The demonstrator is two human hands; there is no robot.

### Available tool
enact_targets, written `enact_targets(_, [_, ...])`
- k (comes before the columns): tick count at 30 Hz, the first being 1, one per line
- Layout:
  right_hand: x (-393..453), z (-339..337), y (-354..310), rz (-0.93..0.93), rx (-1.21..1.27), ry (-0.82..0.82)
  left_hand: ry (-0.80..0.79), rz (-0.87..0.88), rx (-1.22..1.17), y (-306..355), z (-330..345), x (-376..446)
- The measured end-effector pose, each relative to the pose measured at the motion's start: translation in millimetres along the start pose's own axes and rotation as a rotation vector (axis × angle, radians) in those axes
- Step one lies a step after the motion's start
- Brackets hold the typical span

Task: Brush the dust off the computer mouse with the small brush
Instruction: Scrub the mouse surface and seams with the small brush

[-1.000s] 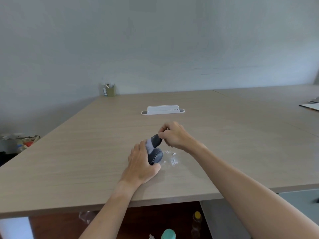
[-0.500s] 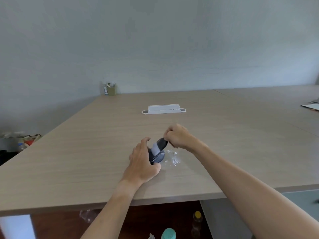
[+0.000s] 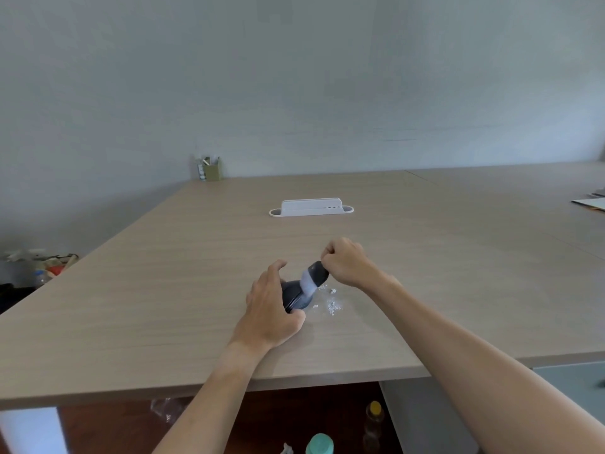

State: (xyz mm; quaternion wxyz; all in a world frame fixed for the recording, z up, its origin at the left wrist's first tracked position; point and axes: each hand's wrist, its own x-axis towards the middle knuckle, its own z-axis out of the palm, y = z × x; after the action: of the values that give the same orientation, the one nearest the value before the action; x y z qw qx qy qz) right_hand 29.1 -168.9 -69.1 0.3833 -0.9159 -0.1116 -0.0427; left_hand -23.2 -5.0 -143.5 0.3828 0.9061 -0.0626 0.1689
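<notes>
A dark computer mouse (image 3: 294, 296) lies on the wooden table (image 3: 163, 290), gripped from the left by my left hand (image 3: 271, 309), thumb on its near side and fingers arched over the far side. My right hand (image 3: 347, 262) is closed on a small brush (image 3: 314, 278) with a dark body and pale bristles. The brush slants down to the left, and its bristles touch the top right of the mouse. White dust crumbs (image 3: 332, 304) lie on the table just right of the mouse.
A white slotted stand (image 3: 311, 208) sits farther back on the table. A small olive pen holder (image 3: 211, 168) is at the far left corner by the wall. Papers (image 3: 589, 203) lie at the right edge. Bottles (image 3: 319, 444) stand on the floor under the near table edge.
My right hand has shifted right and away with the brush, dragging the bristles across the mouse toward its right side. My left hand's fingers have lifted and spread over the mouse.
</notes>
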Motion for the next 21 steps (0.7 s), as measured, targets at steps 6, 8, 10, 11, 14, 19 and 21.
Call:
enact_targets(6, [1, -4, -10, -0.049, 0.084, 0.055, -0.003, 0.010, -0.010, -3, -1, 1])
enact_targets(8, [1, 0, -12, -0.037, 0.066, -0.036, -0.007, 0.019, -0.014, -3, -1, 1])
enact_targets(10, [2, 0, -8, -0.020, -0.005, -0.051, -0.013, 0.025, -0.015, -2, -1, 0])
enact_targets(11, [2, -2, -6, -0.024, -0.038, -0.024, -0.015, 0.028, -0.011, -2, 0, 0])
enact_targets(14, [0, -7, -3, -0.041, -0.037, 0.105, -0.018, 0.045, -0.007, -1, 0, 0])
enact_targets(19, [2, 0, -10, -0.045, 0.093, 0.034, -0.021, 0.055, -0.060, -2, -1, 2])
enact_targets(21, [3, 2, -6, -0.029, 0.035, -0.024, -0.022, 0.054, -0.064, -1, -2, 1])
